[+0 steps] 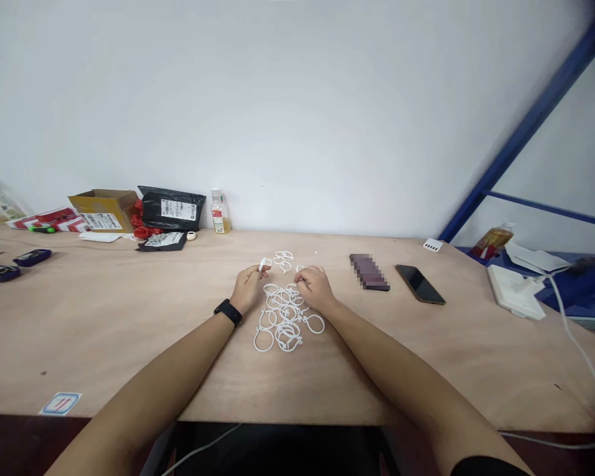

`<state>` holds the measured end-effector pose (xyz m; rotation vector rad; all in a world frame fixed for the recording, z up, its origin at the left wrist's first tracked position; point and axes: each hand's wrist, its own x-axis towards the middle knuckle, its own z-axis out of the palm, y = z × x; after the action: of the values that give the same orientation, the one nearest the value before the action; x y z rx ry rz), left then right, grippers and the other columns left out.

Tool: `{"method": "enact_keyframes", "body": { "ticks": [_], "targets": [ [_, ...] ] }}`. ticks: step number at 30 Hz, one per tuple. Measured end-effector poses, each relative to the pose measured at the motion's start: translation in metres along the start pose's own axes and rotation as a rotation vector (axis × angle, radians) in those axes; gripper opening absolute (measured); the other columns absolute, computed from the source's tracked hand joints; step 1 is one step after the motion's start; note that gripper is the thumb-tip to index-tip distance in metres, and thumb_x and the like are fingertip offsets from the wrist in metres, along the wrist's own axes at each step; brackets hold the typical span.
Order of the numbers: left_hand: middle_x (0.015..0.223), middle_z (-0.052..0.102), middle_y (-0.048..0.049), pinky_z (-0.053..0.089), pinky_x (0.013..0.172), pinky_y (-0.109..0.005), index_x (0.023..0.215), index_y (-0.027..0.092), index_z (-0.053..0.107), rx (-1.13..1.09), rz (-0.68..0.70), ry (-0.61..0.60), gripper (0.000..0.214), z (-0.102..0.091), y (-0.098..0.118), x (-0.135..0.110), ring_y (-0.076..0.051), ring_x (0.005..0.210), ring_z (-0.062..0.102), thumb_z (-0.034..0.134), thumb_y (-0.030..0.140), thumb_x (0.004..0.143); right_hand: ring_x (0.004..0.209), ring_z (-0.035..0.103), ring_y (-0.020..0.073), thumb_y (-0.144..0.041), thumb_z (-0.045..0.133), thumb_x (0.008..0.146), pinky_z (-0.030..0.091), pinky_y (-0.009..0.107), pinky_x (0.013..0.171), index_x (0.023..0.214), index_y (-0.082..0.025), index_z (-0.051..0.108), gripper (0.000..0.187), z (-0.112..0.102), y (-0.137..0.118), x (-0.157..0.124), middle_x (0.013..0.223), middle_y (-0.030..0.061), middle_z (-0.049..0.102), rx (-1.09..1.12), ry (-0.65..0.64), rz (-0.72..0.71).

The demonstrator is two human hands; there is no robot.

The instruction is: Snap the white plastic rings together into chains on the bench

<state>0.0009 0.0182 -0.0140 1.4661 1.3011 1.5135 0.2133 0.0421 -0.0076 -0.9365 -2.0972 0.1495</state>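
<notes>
A pile of white plastic rings (283, 320) lies on the wooden table (129, 344) in front of me. A smaller group of white rings (283, 260) sits just beyond it. My left hand (248, 289), with a black watch on the wrist, pinches one white ring (264, 266) at its fingertips, left of the pile. My right hand (316, 287) rests at the pile's right edge with its fingers curled on another white ring (300, 277).
A black phone (420, 283) and a dark flat object (369, 272) lie to the right. A cardboard box (105, 209), black bags (171, 209) and a small bottle (219, 213) stand at the back left. A white power strip (515, 293) and cable are far right.
</notes>
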Motion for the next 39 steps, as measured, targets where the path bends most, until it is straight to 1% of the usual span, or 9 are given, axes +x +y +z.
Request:
{"method": "enact_keyframes", "body": {
  "ticks": [5,7,11,17,21,24,30,35,39],
  "targets": [
    [0.085,0.069,-0.0053,0.047,0.082,-0.031,0.096,0.014,0.071,0.004,-0.014,0.005,0.036,0.002,-0.001,0.001,-0.018,0.082,0.061,0.045,0.029,0.077,0.072,0.057,0.0168,-0.011,0.045,0.074,0.035,0.033,0.086,0.066,-0.020,0.059,0.019,-0.003,-0.002,0.000,0.069,0.0009,0.064,0.017,-0.013,-0.025],
    [0.085,0.069,-0.0052,0.047,0.083,-0.031,0.098,0.014,0.070,0.017,-0.016,0.015,0.036,0.002,-0.002,0.001,-0.018,0.083,0.061,0.046,0.029,0.077,0.072,0.057,0.0168,-0.010,0.044,0.074,0.036,0.033,0.086,0.066,-0.020,0.059,0.020,-0.003,-0.001,0.000,0.070,0.0011,0.065,0.018,-0.023,-0.020],
    [0.086,0.072,-0.0057,0.047,0.086,-0.033,0.096,0.014,0.071,0.035,0.008,0.006,0.031,0.003,-0.002,0.001,-0.019,0.086,0.063,0.051,0.027,0.076,0.074,0.058,0.0171,-0.008,0.043,0.077,0.037,0.034,0.087,0.068,-0.021,0.060,0.023,-0.003,0.000,-0.001,0.072,0.0011,0.067,0.015,-0.036,-0.002],
    [0.093,0.074,-0.0083,0.049,0.087,-0.034,0.096,0.014,0.071,-0.008,0.020,0.014,0.029,0.005,0.001,-0.001,-0.022,0.092,0.066,0.057,0.027,0.075,0.082,0.062,0.0188,-0.008,0.045,0.076,0.039,0.034,0.088,0.086,-0.021,0.064,0.025,0.001,0.003,-0.001,0.082,0.0015,0.071,0.040,-0.034,0.027],
    [0.100,0.074,-0.0078,0.047,0.093,-0.036,0.103,0.014,0.072,0.002,0.004,0.007,0.035,0.004,-0.001,0.000,-0.022,0.096,0.065,0.051,0.022,0.075,0.086,0.062,0.0194,-0.007,0.046,0.076,0.039,0.034,0.089,0.090,-0.022,0.065,0.028,0.003,0.005,-0.001,0.086,0.0017,0.071,0.025,-0.043,0.048],
    [0.099,0.074,-0.0078,0.048,0.094,-0.038,0.105,0.014,0.071,0.009,-0.005,-0.004,0.038,0.003,-0.002,0.000,-0.022,0.096,0.066,0.049,0.020,0.075,0.086,0.062,0.0196,-0.007,0.046,0.075,0.039,0.034,0.089,0.089,-0.022,0.065,0.028,0.005,0.006,-0.001,0.086,0.0016,0.071,0.017,-0.052,0.046],
    [0.102,0.074,-0.0106,0.049,0.093,-0.039,0.098,0.013,0.073,-0.057,-0.008,-0.036,0.029,0.006,-0.006,0.001,-0.026,0.102,0.066,0.061,0.028,0.076,0.086,0.062,0.0198,-0.007,0.047,0.076,0.040,0.034,0.089,0.087,-0.022,0.066,0.027,0.004,0.006,-0.001,0.086,0.0017,0.072,0.009,-0.066,0.045],
    [0.105,0.073,-0.0126,0.050,0.094,-0.041,0.102,0.012,0.072,-0.151,-0.061,-0.049,0.040,0.008,-0.012,0.001,-0.026,0.100,0.067,0.073,0.037,0.071,0.087,0.063,0.0199,-0.007,0.048,0.076,0.040,0.035,0.089,0.088,-0.021,0.066,0.027,0.004,0.005,-0.001,0.086,0.0018,0.072,-0.001,-0.075,0.041],
    [0.104,0.074,-0.0119,0.049,0.095,-0.042,0.102,0.013,0.073,-0.135,-0.054,-0.036,0.042,0.008,-0.013,0.002,-0.026,0.099,0.068,0.075,0.041,0.070,0.085,0.063,0.0200,-0.007,0.048,0.075,0.041,0.035,0.089,0.088,-0.022,0.066,0.027,0.005,0.005,-0.001,0.085,0.0016,0.072,0.001,-0.082,0.040]
  ]
}}
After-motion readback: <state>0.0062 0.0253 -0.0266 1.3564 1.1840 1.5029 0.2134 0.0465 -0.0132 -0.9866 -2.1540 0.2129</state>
